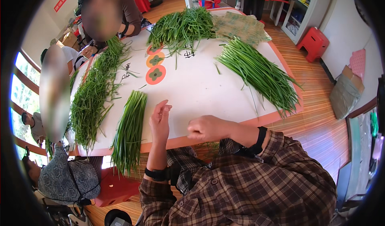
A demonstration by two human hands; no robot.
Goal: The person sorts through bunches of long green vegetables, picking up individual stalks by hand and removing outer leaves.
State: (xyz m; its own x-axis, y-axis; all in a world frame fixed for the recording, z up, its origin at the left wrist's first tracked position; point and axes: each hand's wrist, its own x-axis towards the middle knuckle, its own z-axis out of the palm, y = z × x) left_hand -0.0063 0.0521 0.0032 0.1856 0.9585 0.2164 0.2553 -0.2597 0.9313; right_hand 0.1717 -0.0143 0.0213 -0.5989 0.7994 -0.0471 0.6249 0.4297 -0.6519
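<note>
My left hand (159,121) is raised over the near edge of the white table (200,89), fingers stretched upward and slightly bent, with nothing seen in it. Just to its right, my right hand (206,128) is curled into a loose fist above the same edge; nothing shows sticking out of it. A neat bundle of green garlic chives (130,125) lies left of my left hand, its leaf ends hanging over the table's edge. Farther off on the right is a larger aligned pile of chives (258,71), pale stems pointing away from me. Neither hand touches the chives.
Tangled loose chives (94,97) run along the table's left side, and another heap (182,25) lies at the far side beside a patterned sheet (240,27). Co-workers sit at the left and far left. A red stool (314,44) stands on the floor at right.
</note>
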